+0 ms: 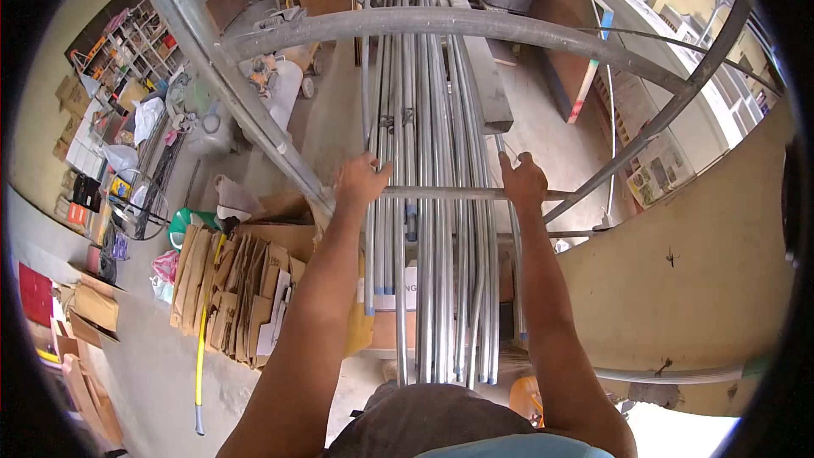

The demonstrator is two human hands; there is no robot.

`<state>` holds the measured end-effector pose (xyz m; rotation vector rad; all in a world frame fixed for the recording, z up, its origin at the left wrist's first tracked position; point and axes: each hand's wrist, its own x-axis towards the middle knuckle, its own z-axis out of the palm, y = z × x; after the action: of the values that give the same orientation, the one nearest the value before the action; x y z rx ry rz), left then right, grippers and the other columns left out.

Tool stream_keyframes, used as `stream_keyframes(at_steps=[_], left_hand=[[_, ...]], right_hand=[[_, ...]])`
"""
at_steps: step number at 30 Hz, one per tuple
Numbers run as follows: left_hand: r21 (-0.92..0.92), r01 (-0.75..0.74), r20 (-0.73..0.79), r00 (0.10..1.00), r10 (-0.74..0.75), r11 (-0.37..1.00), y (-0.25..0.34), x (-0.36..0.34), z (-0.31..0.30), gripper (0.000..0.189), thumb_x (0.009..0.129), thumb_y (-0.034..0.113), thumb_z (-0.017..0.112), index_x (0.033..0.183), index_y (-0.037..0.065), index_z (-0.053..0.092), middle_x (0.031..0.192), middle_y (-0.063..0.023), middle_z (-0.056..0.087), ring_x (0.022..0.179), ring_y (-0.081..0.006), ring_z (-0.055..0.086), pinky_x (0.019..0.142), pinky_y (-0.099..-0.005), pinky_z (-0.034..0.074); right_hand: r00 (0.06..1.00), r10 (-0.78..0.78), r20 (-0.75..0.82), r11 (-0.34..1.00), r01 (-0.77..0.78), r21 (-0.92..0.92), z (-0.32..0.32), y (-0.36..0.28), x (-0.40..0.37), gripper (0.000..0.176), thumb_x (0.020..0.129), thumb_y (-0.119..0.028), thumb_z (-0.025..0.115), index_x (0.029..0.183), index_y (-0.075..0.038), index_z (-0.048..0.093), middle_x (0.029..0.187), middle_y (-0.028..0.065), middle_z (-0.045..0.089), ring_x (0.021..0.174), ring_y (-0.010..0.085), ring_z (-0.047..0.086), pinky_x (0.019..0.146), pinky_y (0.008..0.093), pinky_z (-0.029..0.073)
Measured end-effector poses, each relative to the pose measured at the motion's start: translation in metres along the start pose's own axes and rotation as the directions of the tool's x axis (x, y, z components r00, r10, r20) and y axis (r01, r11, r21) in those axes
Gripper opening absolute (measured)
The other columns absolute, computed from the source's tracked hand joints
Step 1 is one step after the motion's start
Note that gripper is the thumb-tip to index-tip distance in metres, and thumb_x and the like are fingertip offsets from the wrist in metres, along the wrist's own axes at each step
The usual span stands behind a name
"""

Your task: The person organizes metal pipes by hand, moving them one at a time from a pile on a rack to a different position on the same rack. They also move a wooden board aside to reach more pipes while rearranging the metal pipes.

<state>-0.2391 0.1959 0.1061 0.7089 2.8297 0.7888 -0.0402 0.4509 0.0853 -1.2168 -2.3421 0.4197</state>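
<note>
My left hand (360,180) is closed around the thin horizontal bar (449,193), just left of the bundle of steel conduit pipes (432,102). My right hand (523,181) is wrapped around the same bar just right of the bundle. The bar runs across the pipes between my two fists.

I judge this grip works best with the fingers fully over the bar, the thumbs tucked under, and the load shared evenly, since smooth round metal gives little friction.

The pipes are long, straight and galvanised grey with a dull sheen, packed side by side and running away from me. A thicker curved steel tube (424,24) arches across above them. Far below on the left, flattened cardboard (237,288), brown and ragged at the edges, lies stacked on the concrete floor (153,373).
</note>
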Motion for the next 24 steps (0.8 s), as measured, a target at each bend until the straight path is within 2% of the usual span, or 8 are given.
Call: stream_keyframes(at_steps=[4,7,9,13,15,19,22,24], left_hand=[[-0.018,0.018,0.000,1.000,-0.018,1.000,0.000,0.001,0.002,0.043,0.077,0.042,0.066,0.102,0.007,0.068,0.094,-0.0187,0.069,0.095,-0.0359,0.064,0.090,-0.0450,0.046],[-0.004,-0.021,-0.055,0.998,0.021,1.000,0.001,-0.002,0.001,0.041,0.077,0.041,0.065,0.100,0.007,0.068,0.092,-0.0165,0.069,0.094,-0.0351,0.065,0.088,-0.0448,0.047],[-0.081,-0.025,-0.057,0.998,0.020,0.996,0.001,-0.003,-0.001,0.039,0.077,0.040,0.065,0.097,0.007,0.068,0.088,-0.0143,0.070,0.090,-0.0342,0.066,0.085,-0.0449,0.048],[-0.087,-0.031,-0.125,0.992,0.020,0.996,-0.001,-0.003,0.005,0.036,0.078,0.040,0.065,0.094,0.007,0.067,0.084,-0.0131,0.070,0.086,-0.0332,0.066,0.082,-0.0446,0.049],[-0.058,-0.045,-0.178,0.983,0.034,0.997,-0.002,-0.003,0.006,0.035,0.078,0.040,0.064,0.094,0.008,0.067,0.082,-0.0126,0.069,0.085,-0.0330,0.066,0.081,-0.0440,0.049],[-0.075,-0.019,-0.151,0.989,0.007,0.997,-0.006,-0.001,0.010,0.036,0.079,0.041,0.064,0.095,0.009,0.066,0.082,-0.0124,0.069,0.085,-0.0328,0.066,0.080,-0.0438,0.050],[-0.080,-0.059,-0.155,0.987,0.046,0.995,-0.011,0.000,0.015,0.037,0.079,0.042,0.063,0.096,0.009,0.066,0.082,-0.0125,0.069,0.084,-0.0328,0.066,0.079,-0.0440,0.050],[-0.059,-0.024,-0.138,0.990,0.015,0.998,-0.004,-0.001,0.010,0.038,0.079,0.042,0.062,0.096,0.009,0.065,0.084,-0.0132,0.069,0.084,-0.0325,0.066,0.078,-0.0443,0.050]], right_hand=[[0.998,0.055,0.006,0.998,-0.055,-0.029,0.003,0.001,0.004,0.060,0.087,-0.054,0.053,0.104,0.002,0.062,0.084,0.0212,0.068,0.085,0.0372,0.067,0.080,0.0452,0.051],[0.998,0.033,-0.055,0.999,-0.032,0.009,0.006,0.004,0.007,0.059,0.088,-0.055,0.051,0.099,0.002,0.061,0.089,0.0263,0.066,0.087,0.0399,0.065,0.079,0.0467,0.051],[0.999,0.017,-0.032,0.998,-0.016,0.055,0.009,0.009,0.012,0.061,0.088,-0.057,0.051,0.102,0.001,0.062,0.093,0.0255,0.066,0.087,0.0398,0.065,0.079,0.0460,0.051],[0.998,0.054,0.009,0.993,-0.055,0.108,0.004,0.008,0.016,0.064,0.087,-0.059,0.051,0.106,0.001,0.061,0.097,0.0246,0.066,0.092,0.0394,0.064,0.083,0.0459,0.049],[0.990,0.122,0.074,0.979,-0.132,0.153,0.001,0.006,0.020,0.068,0.086,-0.061,0.051,0.111,0.002,0.060,0.100,0.0249,0.066,0.099,0.0396,0.062,0.088,0.0452,0.047],[0.981,0.158,0.108,0.963,-0.178,0.204,0.001,0.008,0.026,0.072,0.085,-0.063,0.052,0.114,0.003,0.058,0.102,0.0263,0.064,0.104,0.0402,0.059,0.092,0.0443,0.045],[0.977,0.175,0.119,0.950,-0.199,0.240,0.018,0.022,0.036,0.074,0.082,-0.062,0.056,0.117,0.003,0.056,0.104,0.0279,0.063,0.106,0.0405,0.059,0.093,0.0437,0.044],[0.995,-0.067,0.068,0.985,0.055,0.162,0.061,0.057,0.053,0.078,0.079,-0.060,0.061,0.123,0.003,0.052,0.114,0.0291,0.058,0.110,0.0411,0.056,0.095,0.0448,0.044]])
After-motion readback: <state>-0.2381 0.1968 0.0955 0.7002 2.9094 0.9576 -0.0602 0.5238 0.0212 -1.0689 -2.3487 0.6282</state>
